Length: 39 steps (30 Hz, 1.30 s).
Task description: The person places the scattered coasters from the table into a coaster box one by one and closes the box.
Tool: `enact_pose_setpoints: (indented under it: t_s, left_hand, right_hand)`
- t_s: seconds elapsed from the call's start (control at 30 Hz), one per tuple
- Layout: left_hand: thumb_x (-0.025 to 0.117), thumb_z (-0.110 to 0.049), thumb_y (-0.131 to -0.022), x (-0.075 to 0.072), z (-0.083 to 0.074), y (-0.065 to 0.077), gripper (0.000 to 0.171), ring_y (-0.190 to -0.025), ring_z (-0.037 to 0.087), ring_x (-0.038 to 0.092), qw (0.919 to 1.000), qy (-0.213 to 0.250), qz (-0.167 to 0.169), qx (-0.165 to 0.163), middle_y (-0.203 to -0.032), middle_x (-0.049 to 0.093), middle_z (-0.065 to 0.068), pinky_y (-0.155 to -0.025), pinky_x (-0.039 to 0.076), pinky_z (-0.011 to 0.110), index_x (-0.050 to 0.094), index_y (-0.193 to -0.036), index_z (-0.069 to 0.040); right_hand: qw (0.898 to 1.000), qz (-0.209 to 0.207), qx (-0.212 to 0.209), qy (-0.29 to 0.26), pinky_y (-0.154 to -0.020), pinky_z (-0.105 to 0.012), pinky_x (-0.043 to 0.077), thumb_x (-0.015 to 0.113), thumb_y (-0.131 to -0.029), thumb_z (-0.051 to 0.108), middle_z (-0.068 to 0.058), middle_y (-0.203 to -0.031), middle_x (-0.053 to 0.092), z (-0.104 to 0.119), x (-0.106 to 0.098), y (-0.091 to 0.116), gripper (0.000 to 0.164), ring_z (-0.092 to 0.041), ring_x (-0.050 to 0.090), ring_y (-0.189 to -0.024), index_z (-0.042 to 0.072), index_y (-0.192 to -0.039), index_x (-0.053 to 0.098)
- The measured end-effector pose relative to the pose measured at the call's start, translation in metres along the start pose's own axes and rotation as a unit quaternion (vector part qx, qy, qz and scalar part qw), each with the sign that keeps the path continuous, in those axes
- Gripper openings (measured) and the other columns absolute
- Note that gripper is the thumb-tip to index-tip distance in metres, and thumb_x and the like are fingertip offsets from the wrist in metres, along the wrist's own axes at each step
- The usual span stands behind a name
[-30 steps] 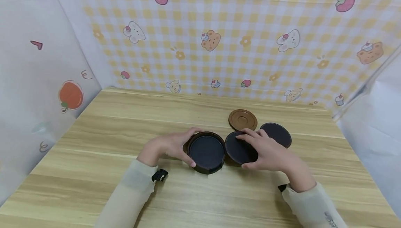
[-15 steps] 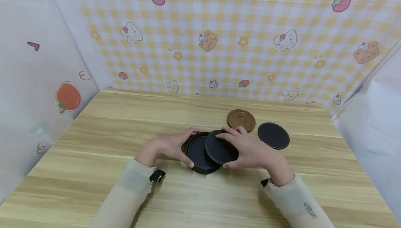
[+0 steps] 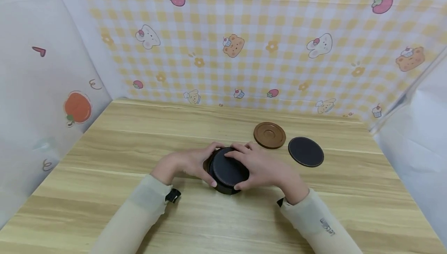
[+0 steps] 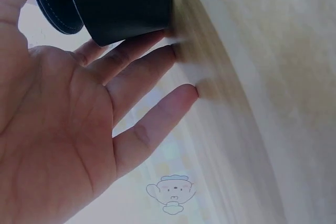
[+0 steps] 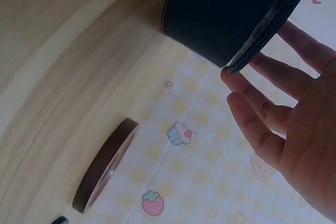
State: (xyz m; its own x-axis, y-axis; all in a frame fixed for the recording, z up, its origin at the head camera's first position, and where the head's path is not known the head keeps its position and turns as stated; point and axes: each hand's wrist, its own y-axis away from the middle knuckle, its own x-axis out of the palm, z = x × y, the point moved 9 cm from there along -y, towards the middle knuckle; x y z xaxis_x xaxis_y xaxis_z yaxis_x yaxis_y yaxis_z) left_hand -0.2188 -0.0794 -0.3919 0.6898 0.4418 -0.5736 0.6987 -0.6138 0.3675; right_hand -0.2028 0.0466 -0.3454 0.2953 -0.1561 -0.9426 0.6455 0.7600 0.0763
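So, R hand (image 3: 262, 168) has its fingers wide round a black disc (image 3: 227, 168), thumb at the near edge & fingertips at the far edge, holding it by the rim. L hand (image 3: 195, 163) makes a big C round a dark round holder (image 5: 220, 14), thumb in front, fingers behind. Disc is right over the holder's mouth, a bit tipped; can't tell how much of the rim it touches.

Disc is prob. light & stiff, like leather on board, so it shouldn't bend or break. Smooth top may slip, so best grip = the stitched edge, both sides. Holder looks stiff too, w/ straight walls; hold it low on the outside.

Farther out, a brown disc (image 3: 269, 134), prob. wood, w/ rings in it, lies flat. Near it, not touching: another black disc (image 3: 306, 151), thin & flat, w/ stitches round the edge. Table (image 3: 223, 227) = pale, streaky, wood-look. Back cloth (image 3: 223, 17) = yellow & white checks.
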Motion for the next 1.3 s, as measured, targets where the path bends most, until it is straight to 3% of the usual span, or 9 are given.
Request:
enact_pose_setpoints:
  t_s: [0.27, 0.77, 0.97, 1.3]
  left_hand:
    - [0.09, -0.04, -0.071, 0.0, 0.0, 0.001, 0.109, -0.137, 0.021, 0.044, 0.9998, -0.016, -0.005, -0.006, -0.155, 0.038, 0.003, -0.112, 0.036, 0.044, 0.019, -0.153, -0.032]
    - [0.088, -0.041, -0.074, -0.001, 0.0, 0.002, 0.109, -0.138, 0.026, 0.044, 0.9997, -0.023, -0.002, 0.001, -0.157, 0.035, 0.009, -0.111, 0.037, 0.048, 0.016, -0.155, -0.029]
    - [0.088, -0.04, -0.074, -0.001, -0.001, 0.001, 0.111, -0.139, 0.026, 0.042, 0.9997, -0.026, -0.001, 0.004, -0.159, 0.032, 0.009, -0.112, 0.036, 0.047, 0.015, -0.157, -0.026]
    - [0.089, -0.038, -0.073, 0.0, 0.001, 0.001, 0.113, -0.141, 0.025, 0.04, 0.9998, -0.018, 0.004, -0.008, -0.158, 0.034, 0.006, -0.114, 0.034, 0.046, 0.014, -0.157, -0.027]
  right_hand:
    - [1.0, 0.005, -0.003, -0.008, -0.1, -0.049, 0.045, 0.083, -0.075, 0.046, -0.011, -0.157, 0.039, 0.004, 0.005, -0.005, 0.081, -0.031, 0.042, -0.132, 0.02, -0.144, 0.051]
    - [1.0, 0.017, 0.009, -0.012, -0.101, -0.054, 0.043, 0.082, -0.076, 0.049, -0.004, -0.158, 0.037, 0.001, 0.01, -0.01, 0.081, -0.027, 0.039, -0.133, 0.025, -0.146, 0.048]
    - [1.0, 0.008, 0.0, -0.018, -0.103, -0.05, 0.044, 0.082, -0.08, 0.044, -0.001, -0.156, 0.04, -0.001, 0.01, -0.009, 0.078, -0.027, 0.04, -0.134, 0.023, -0.147, 0.048]
    - [0.999, 0.002, -0.003, -0.037, -0.107, -0.047, 0.043, 0.08, -0.084, 0.038, -0.01, -0.158, 0.038, -0.015, 0.008, 0.004, 0.073, -0.032, 0.04, -0.141, 0.015, -0.146, 0.049]
